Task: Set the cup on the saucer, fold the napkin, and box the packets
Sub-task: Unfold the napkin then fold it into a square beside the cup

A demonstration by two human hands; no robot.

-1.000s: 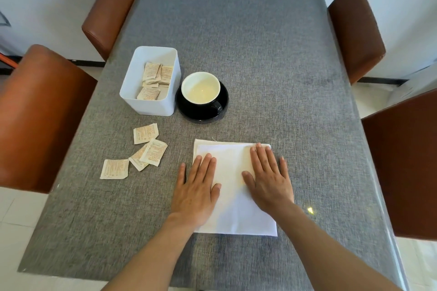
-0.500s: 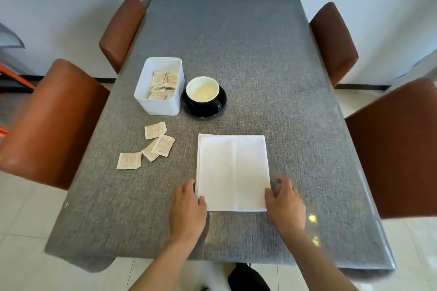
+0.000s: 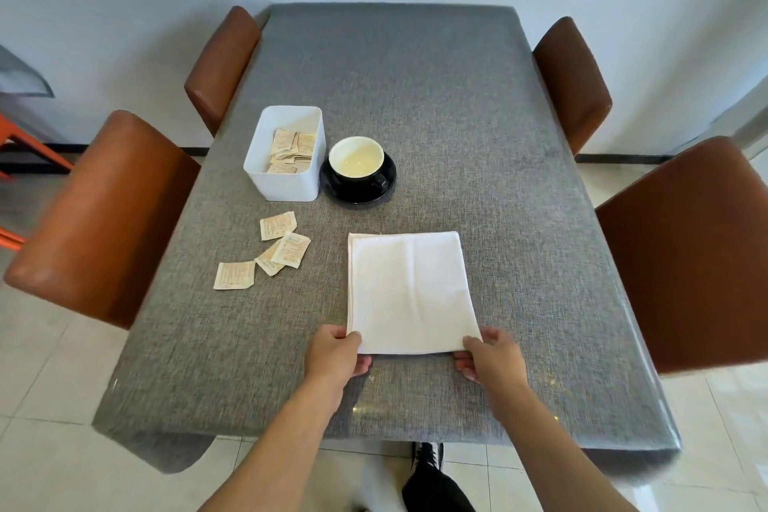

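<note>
A white napkin lies folded flat on the grey table. My left hand pinches its near left corner and my right hand pinches its near right corner, the near edge slightly raised. A black cup with a white inside stands on a black saucer. Left of it a white box holds several tan packets. Several more packets lie loose on the table in front of the box.
Brown chairs stand at both long sides: two on the left and two on the right. The table's near edge is just behind my wrists. A dark shoe shows on the tiled floor below.
My hands left the top of the napkin, slid back to its near corners and gripped them. My head pulled back, so more of the table and floor shows.
</note>
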